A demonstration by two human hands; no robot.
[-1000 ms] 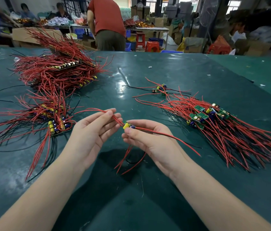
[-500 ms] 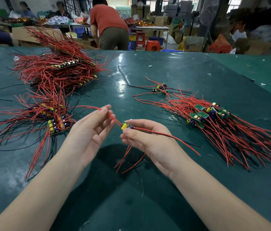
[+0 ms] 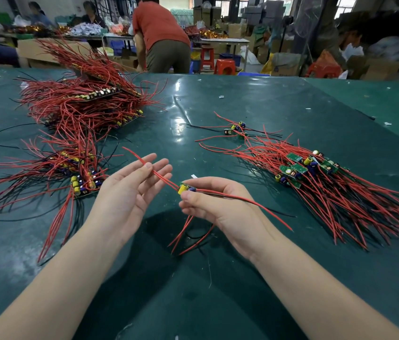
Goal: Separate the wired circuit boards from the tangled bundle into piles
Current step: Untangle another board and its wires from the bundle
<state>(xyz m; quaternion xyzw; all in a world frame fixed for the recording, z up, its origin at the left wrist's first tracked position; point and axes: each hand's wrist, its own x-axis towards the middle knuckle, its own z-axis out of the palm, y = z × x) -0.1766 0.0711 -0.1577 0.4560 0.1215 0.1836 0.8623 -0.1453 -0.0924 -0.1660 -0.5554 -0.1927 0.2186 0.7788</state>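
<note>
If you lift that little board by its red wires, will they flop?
Probably a bit. The red wires trailing past the right hand sag and curve, so they seem bendy. The little board looks light: fingertips alone hold it. The left hand pinches two wires.

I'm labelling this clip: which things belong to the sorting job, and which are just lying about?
Job:
- small green circuit board with yellow capacitor, held by right hand
- its red wires, pinched by left hand
- tangled red-wired bundle
- sorted board pile

Lying about:
- red plastic stools
- cardboard boxes
</note>
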